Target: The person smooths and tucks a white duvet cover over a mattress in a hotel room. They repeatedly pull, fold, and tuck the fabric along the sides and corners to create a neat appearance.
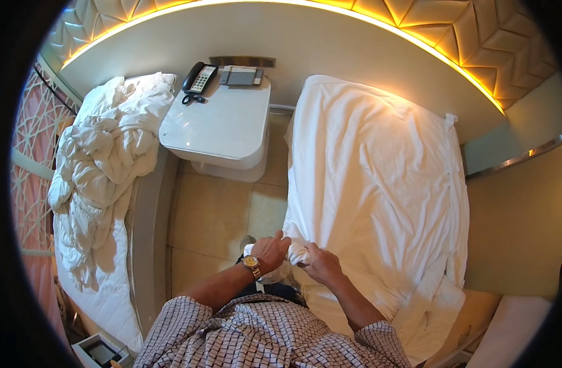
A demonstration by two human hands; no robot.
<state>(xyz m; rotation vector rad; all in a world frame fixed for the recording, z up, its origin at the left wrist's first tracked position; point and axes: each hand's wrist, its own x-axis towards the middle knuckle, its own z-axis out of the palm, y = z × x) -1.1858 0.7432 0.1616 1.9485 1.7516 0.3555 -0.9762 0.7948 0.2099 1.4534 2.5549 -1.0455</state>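
A rumpled white sheet [368, 184] lies over the bed on the right, with many creases and its near left corner bunched up. Both hands grip that bunched cloth at the bed's near left side. My left hand [270, 253], with a gold-coloured wristwatch [251, 262] at the wrist, is closed on the sheet, and some white cloth shows beside the wrist. Just to its right, my right hand [323, 264] holds the same gathered part, thumb on top. The lower hanging part of the cloth is mostly hidden by the hands and forearms.
A white nightstand [216, 124] between the beds carries a corded telephone [200, 78] and a grey folder or notepad [241, 76]. On the left bed lies a crumpled white duvet [101, 156] over a quilted mattress [110, 276]. Tiled floor [207, 207] shows between the beds.
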